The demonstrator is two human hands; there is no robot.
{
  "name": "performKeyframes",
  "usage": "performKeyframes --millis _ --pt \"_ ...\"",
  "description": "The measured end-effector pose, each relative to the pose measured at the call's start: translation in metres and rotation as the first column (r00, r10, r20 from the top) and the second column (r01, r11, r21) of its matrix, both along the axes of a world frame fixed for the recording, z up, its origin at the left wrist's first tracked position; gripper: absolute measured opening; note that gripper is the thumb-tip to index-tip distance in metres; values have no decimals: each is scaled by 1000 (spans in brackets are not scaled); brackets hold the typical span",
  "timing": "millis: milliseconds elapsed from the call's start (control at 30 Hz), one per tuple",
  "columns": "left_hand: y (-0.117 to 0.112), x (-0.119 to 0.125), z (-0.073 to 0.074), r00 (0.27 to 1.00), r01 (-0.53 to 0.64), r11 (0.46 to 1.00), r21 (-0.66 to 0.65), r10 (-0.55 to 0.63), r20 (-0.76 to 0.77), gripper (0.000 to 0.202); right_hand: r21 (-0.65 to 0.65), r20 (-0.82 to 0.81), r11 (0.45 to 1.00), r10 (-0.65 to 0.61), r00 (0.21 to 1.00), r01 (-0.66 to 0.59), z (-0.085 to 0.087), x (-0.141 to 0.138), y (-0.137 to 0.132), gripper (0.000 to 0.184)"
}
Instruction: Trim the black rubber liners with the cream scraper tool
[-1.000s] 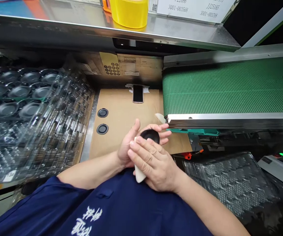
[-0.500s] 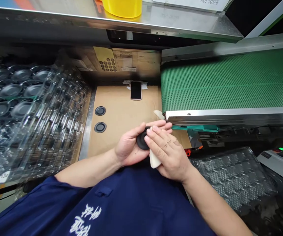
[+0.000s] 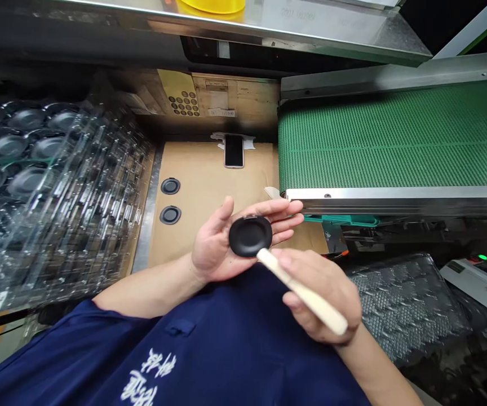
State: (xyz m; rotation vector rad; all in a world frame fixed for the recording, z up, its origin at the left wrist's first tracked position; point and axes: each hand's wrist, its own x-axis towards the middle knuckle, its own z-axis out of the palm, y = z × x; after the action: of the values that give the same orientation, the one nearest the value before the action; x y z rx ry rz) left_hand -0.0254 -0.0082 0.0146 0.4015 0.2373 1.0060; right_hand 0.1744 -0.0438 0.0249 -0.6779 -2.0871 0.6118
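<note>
Green conveyor [image 3: 395, 141] ran along the right of the cardboard [image 3: 209, 169], clear trays [image 3: 57, 192] piled on its left, with a phone [image 3: 234, 151] and two black rings [image 3: 170, 186] lying on it. Over the cardboard, the left hand [image 3: 222, 242] was open, fingers spread, a black disc [image 3: 250, 235] resting on them. The right hand [image 3: 319, 293] had its fingers curled around a cream stick [image 3: 302, 290], tip just beside the disc.

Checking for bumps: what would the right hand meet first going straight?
Probably the black disc on the left hand; the cream stick in the right hand points at it, depth unclear.
</note>
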Motion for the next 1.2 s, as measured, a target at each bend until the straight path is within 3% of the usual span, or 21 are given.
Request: performKeyframes --millis 67,167,400,633,800,900,1100,1200 --pt "-2 1 0 1000 -1 1000 25 1 -11 64 -33 -29 994 -104 994 103 2 3 -3 49" --pt "-3 4 0 1000 -17 999 47 18 -21 53 -56 2 991 -124 992 124 4 0 -4 53" --pt "-4 16 0 996 -46 999 -11 46 -76 45 -39 80 996 79 994 -76 -4 -16 -2 47" --pt "-2 10 6 996 -59 998 16 60 -65 40 18 75 999 34 997 -36 0 -1 -3 46" --pt "-1 14 2 996 -56 998 -24 54 -70 37 89 205 995 25 978 -45 3 -3 1 42" --pt "-5 20 0 998 6 999 -42 -9 -59 38 101 165 993 47 985 -65 2 -10 4 42" --pt "-10 26 -1 998 53 997 -57 -55 -17 50 102 31 991 -92 995 89 -4 -13 7 54" --pt "-9 26 -2 997 76 995 -63 -78 -27 64 40 50 998 -46 998 44 -5 -11 6 54"
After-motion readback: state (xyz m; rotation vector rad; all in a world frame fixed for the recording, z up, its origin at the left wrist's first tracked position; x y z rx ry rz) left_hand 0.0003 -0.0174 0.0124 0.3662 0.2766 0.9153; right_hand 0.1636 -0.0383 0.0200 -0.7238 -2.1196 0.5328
